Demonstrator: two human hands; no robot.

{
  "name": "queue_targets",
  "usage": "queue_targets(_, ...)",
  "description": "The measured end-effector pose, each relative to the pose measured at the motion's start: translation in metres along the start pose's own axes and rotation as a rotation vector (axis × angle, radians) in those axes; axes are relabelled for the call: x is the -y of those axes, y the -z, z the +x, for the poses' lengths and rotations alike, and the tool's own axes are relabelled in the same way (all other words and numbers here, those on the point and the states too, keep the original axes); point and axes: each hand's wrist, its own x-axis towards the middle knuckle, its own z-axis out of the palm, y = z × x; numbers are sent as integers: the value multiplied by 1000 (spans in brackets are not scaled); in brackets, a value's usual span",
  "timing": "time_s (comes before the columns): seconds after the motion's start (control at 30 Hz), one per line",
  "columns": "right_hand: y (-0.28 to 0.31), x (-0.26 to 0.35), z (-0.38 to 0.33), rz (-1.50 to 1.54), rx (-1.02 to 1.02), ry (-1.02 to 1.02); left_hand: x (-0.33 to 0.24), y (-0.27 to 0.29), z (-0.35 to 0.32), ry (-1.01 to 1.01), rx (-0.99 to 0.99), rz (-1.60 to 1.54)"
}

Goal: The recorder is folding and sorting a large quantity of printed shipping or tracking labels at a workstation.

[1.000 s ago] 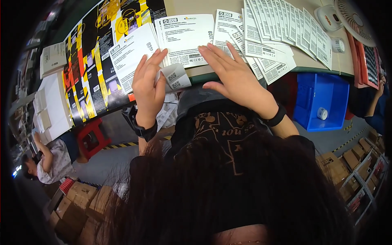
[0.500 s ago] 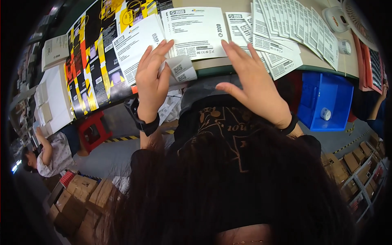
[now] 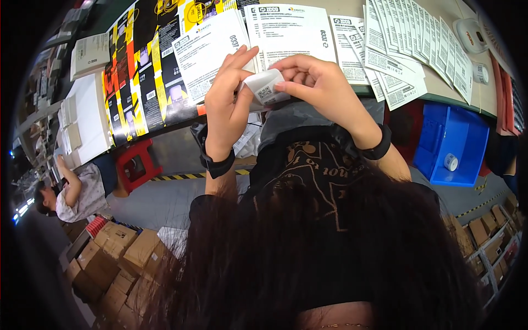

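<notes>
A curled strip of white labels with printed square codes [image 3: 268,92] is between my hands at the table's front edge. My left hand [image 3: 228,104] has its fingers closed around the strip's left end. From the other side, my right hand [image 3: 322,85] pinches the strip's upper right part between thumb and fingers. Just beyond lie a white printed card [image 3: 294,33] and, overlapping it on the left, a second white card [image 3: 212,55]. More white cards [image 3: 418,38] are fanned out to the right.
Black-and-yellow printed sheets [image 3: 151,66] cover the table's left part, near a stack of white booklets [image 3: 91,55]. A blue bin [image 3: 448,140] holding a white roll [image 3: 451,163] is below right. A red stool [image 3: 137,165], cardboard boxes [image 3: 115,242] and another person [image 3: 82,192] are at left.
My right hand has moved left from the cards and closed on the label strip. The strip is now lifted and bent between both hands. The whole view has shifted slightly.
</notes>
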Motion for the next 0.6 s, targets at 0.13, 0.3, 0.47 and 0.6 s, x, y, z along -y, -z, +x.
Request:
queue_targets(0.13,4,-1,-3,52,-18,9,-12,-1,2,90,-42,-145)
queue_targets(0.3,9,6,-9,128,-50,15,-40,-10,11,69,-210,-352)
queue_targets(0.47,10,15,-17,84,-140,84,-34,-12,3,110,-62,-104)
queue_targets(0.6,15,19,-18,47,-174,110,-38,-17,1,407,-130,-405)
